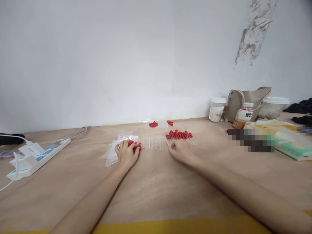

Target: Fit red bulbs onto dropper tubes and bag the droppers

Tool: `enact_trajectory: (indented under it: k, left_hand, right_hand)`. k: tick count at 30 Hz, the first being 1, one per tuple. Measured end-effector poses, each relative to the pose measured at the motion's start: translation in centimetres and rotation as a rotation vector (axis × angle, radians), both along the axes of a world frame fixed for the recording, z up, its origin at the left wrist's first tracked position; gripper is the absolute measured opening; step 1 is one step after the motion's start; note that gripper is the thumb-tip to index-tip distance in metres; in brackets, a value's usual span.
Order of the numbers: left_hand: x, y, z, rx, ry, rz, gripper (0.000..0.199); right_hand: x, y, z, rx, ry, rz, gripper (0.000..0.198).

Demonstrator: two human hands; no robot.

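My left hand (pixel 127 154) rests with curled fingers on a small pile of red rubber bulbs (pixel 137 147), which lies over clear zip plastic bags (pixel 111 153). Between my hands, thin clear tubes (pixel 152 143) lie side by side in a row. My right hand (pixel 181 150) is closed at the near end of a row of red-topped droppers (pixel 179 134). Its thumb and fingertips pinch around the clear stem of the leftmost dropper (pixel 167 139); the grip is partly hidden by the hand.
Two more groups of red bulbs (pixel 153 124) lie on clear plastic near the wall. A white power strip (pixel 40 162) with cables is at left. At right stand a paper cup (pixel 217 110), a drink bottle (pixel 243 115), a grey bag (pixel 251 99) and a tissue pack (pixel 292 143).
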State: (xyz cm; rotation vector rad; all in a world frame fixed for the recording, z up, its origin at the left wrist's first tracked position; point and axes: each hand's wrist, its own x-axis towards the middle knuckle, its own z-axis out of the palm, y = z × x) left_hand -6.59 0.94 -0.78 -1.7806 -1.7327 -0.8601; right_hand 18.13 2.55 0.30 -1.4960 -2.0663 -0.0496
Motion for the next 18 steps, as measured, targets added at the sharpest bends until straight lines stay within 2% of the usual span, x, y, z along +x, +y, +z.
enact_trajectory:
  k: [5,9,14,16,18]
  left_hand:
    - [0.2,0.2,0.0,-0.020,-0.091,0.051,0.013]
    - [0.1,0.3,-0.1,-0.002,-0.084,0.014,0.011]
    - [0.1,-0.1,0.0,0.114,-0.048,-0.088,0.013]
    - [0.4,-0.8,0.2,0.130,-0.045,-0.185,0.014]
    - [0.9,-1.9,0.4,0.082,-0.029,-0.330,0.015]
  right_hand:
    - [2.9,-2.6,-1.6,0.161,0.031,0.136,0.015]
    - [3.0,-2.7,-2.5,0.246,0.083,0.136,0.016]
    - [3.2,-2.5,-2.9,0.307,0.104,0.180,0.015]
    - [3.6,-2.3,-3.1,0.310,0.116,0.210,0.013]
    - [4.0,-2.1,-3.5,0.294,0.124,0.256,0.011]
